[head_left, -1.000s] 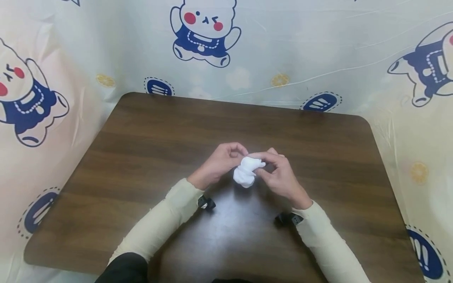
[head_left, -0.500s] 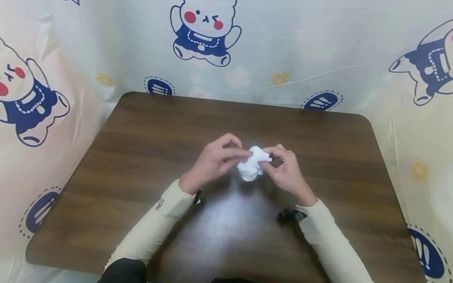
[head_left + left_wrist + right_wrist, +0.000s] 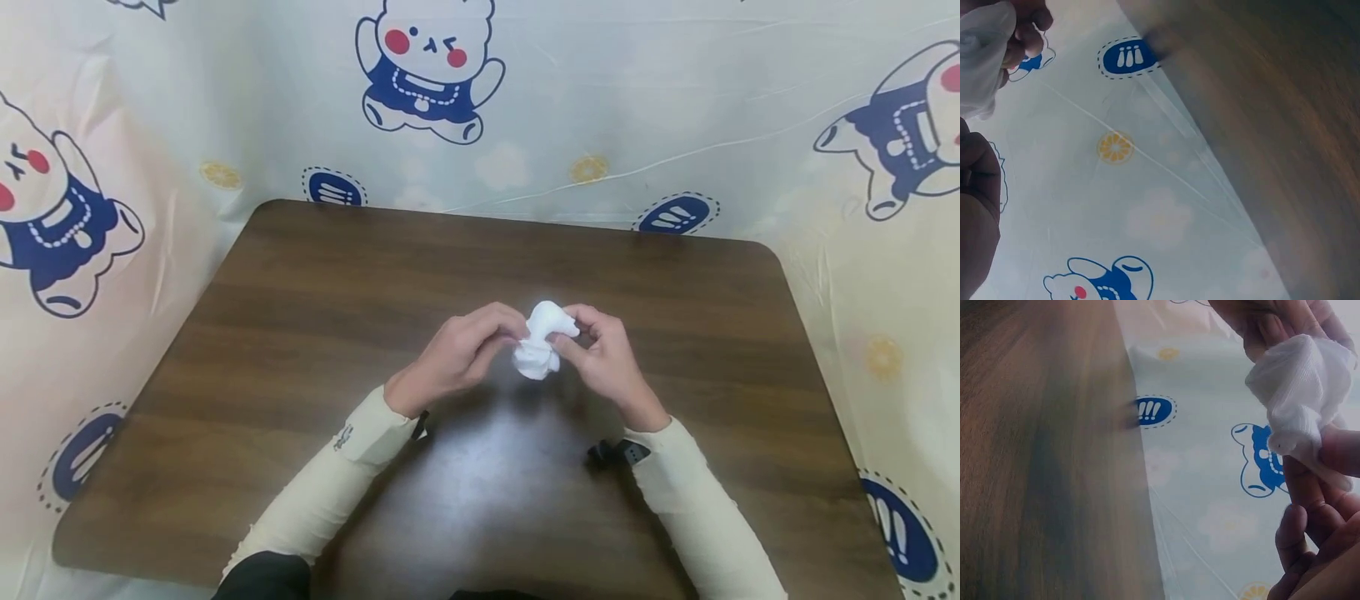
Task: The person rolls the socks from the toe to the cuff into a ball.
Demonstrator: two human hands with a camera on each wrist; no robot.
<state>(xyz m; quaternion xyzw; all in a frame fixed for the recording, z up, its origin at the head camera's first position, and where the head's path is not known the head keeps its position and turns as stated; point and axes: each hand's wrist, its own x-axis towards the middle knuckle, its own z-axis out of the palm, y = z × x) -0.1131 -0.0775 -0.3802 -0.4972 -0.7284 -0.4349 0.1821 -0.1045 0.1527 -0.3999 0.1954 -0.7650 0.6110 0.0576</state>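
Observation:
A small bunched white cloth [image 3: 542,342] is held above the middle of the brown wooden table [image 3: 300,317]. My left hand [image 3: 468,350] pinches its left side with curled fingers. My right hand [image 3: 600,354] grips its right side, thumb and fingers curled round it. In the right wrist view the white cloth [image 3: 1300,387] shows as a gauzy wad between the fingers [image 3: 1307,487]. In the left wrist view only a corner of the cloth [image 3: 982,56] appears at the top left, with fingers beside it.
A cartoon-printed plastic sheet [image 3: 600,108] lines the walls behind and beside the table. Cream sleeves [image 3: 330,492] cover both forearms, with black wrist mounts [image 3: 615,454] near the cuffs.
Both hands have drifted slightly away from me with the cloth. The left hand came in from beside the wad to pinch it, and the cloth now sits more bunched between the fingers.

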